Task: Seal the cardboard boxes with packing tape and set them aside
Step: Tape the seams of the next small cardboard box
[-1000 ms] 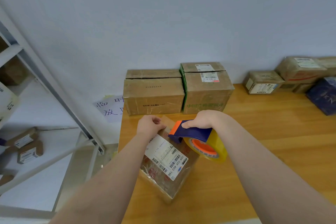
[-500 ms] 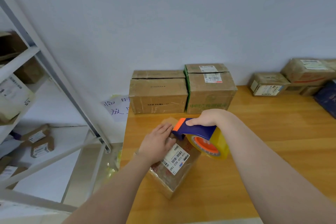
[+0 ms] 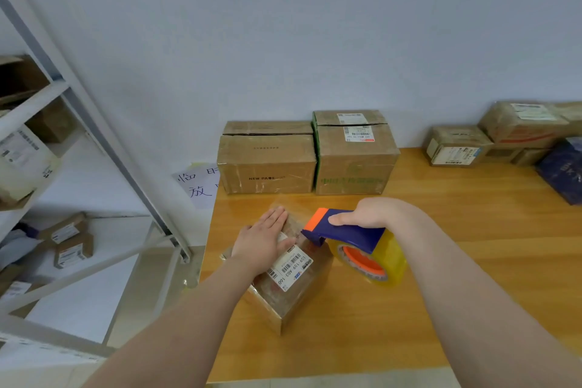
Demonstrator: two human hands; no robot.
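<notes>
A small cardboard box [image 3: 293,290] with a white barcode label lies on the wooden table [image 3: 472,230] near its left front. My left hand [image 3: 263,241] lies flat on the box's top, fingers straight, pressing it down. My right hand [image 3: 374,213] grips the blue handle of a tape dispenser [image 3: 352,238] with an orange tip and a yellowish roll of tape [image 3: 374,261]. The dispenser's front end touches the box's right upper edge, just beside my left thumb.
Two larger cardboard boxes [image 3: 267,161] [image 3: 354,151] stand side by side against the wall behind. More parcels [image 3: 456,146] and a dark blue package [image 3: 563,170] sit at the back right. A white metal shelf [image 3: 37,123] with parcels stands left of the table.
My left hand went from pinching the box's far corner to lying flat on its top. The dispenser stayed at the box's right edge.
</notes>
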